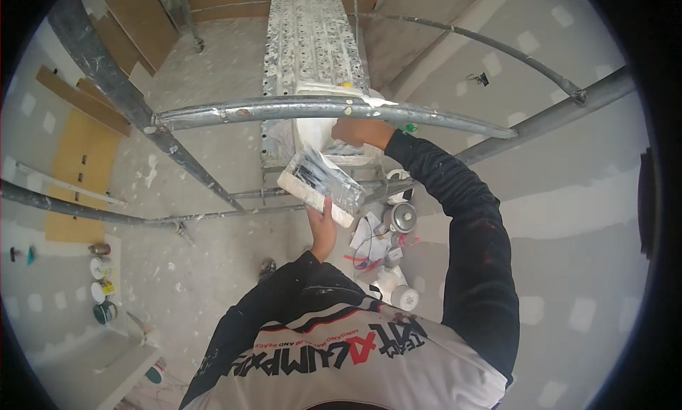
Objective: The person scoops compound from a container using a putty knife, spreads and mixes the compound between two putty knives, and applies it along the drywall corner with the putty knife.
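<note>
At the frame's centre the pan [321, 188] is gripped along its lower edge by the left hand [323, 236], its long axis slanted upper left to lower right, the right hand [361, 133] being seen above, its hold untellable

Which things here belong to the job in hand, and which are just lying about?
Likely in use:
smeared tool, in the left hand
white tub, by the right hand
perforated platform

Apparently lying about:
brown boards
buckets at left
round silvery object
</note>
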`<action>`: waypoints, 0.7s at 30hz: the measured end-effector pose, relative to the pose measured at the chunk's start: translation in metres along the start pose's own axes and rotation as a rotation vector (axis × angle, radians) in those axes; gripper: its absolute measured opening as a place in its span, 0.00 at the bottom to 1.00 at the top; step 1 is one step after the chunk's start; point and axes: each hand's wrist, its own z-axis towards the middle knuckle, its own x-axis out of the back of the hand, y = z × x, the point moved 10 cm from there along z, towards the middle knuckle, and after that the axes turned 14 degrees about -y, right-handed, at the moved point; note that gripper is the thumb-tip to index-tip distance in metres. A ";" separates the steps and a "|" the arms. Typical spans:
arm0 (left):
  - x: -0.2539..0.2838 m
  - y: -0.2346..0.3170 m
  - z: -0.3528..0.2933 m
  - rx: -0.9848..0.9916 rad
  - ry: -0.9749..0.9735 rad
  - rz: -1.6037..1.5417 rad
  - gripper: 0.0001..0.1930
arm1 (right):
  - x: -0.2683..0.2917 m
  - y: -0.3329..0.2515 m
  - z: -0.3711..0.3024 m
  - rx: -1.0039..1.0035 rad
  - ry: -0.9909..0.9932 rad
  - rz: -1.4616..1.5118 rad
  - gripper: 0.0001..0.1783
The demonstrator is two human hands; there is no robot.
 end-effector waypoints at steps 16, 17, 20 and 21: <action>0.006 0.000 0.014 -0.061 -0.048 0.043 0.29 | -0.027 0.127 -0.047 -0.100 0.415 0.854 0.12; 0.018 0.002 0.017 -0.069 -0.024 0.124 0.29 | -0.004 0.104 -0.041 -0.153 0.286 0.413 0.13; 0.037 0.016 0.030 -0.084 -0.003 0.202 0.30 | 0.037 0.067 -0.072 -0.219 0.244 0.015 0.18; 0.033 0.020 0.035 -0.083 -0.023 0.190 0.31 | 0.027 0.071 -0.085 -0.239 0.243 0.013 0.18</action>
